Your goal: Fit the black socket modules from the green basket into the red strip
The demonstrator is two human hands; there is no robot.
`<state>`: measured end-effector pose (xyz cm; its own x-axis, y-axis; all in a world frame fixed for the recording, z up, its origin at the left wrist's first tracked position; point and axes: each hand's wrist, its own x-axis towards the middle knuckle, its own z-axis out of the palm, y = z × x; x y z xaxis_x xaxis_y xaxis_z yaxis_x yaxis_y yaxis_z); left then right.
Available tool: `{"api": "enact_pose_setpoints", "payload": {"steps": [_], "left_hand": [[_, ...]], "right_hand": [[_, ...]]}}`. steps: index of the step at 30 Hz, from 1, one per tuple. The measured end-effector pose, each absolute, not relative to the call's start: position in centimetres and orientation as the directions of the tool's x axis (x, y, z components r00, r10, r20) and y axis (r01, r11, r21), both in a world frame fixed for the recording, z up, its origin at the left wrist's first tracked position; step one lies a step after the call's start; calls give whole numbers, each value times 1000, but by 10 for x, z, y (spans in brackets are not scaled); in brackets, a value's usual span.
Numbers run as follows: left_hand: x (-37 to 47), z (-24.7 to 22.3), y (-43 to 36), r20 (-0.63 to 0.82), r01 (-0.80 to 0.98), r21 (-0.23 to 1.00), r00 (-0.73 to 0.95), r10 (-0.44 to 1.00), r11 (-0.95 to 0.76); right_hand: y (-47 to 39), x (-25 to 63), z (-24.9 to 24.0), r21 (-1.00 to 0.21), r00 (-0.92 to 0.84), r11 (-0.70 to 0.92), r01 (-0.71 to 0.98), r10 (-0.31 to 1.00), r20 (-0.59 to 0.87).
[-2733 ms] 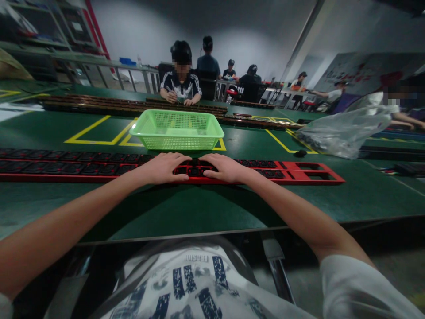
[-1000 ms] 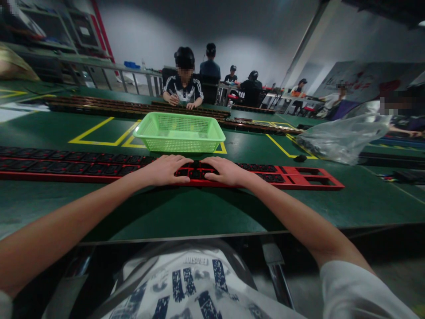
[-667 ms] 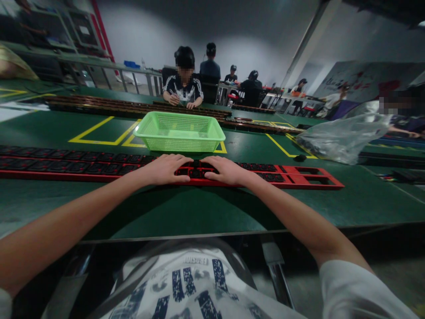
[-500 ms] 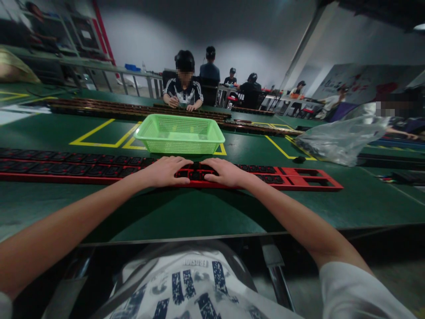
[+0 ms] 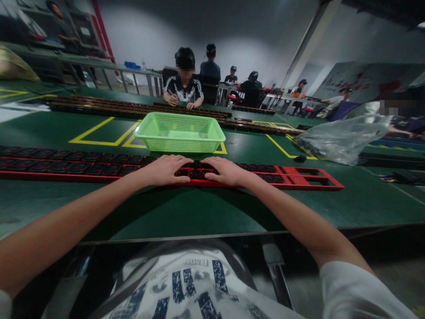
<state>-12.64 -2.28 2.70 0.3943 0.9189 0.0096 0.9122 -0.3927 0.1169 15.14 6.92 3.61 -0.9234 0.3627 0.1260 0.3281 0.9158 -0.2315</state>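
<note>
A long red frame [image 5: 300, 186] set with two rows of black square pieces lies across the table in front of me. My left hand [image 5: 166, 170] rests over its middle, fingers stretched toward the far side and thumb at the near side. Close beside it, my right hand [image 5: 228, 172] lies on the same frame in a mirrored pose, fingers extended. A narrow gap between the two hands shows some of the black pieces [image 5: 196, 172]. Whatever is under the palms is hidden.
Just beyond the frame stands a light green basket [image 5: 184, 145]. Dark brownish strips [image 5: 109, 105] lie farther back. A clear plastic bag [image 5: 341, 141] and a small black thing [image 5: 300, 158] are at right. A co-worker [image 5: 183, 86] sits opposite; other people are behind.
Both hands stay in place on the red frame. The view shifts very slightly. At the far left back, a standing person has moved a little to the right.
</note>
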Motion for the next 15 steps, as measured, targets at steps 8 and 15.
{"api": "enact_pose_setpoints", "payload": {"steps": [8, 15], "left_hand": [[-128, 25, -21, 15, 908, 122, 402, 916, -400], [-128, 25, -22, 15, 911, 113, 398, 917, -397]], "right_hand": [[68, 152, 37, -227, -921, 915, 334, 368, 130], [69, 152, 37, -235, -923, 916, 325, 362, 131]]}}
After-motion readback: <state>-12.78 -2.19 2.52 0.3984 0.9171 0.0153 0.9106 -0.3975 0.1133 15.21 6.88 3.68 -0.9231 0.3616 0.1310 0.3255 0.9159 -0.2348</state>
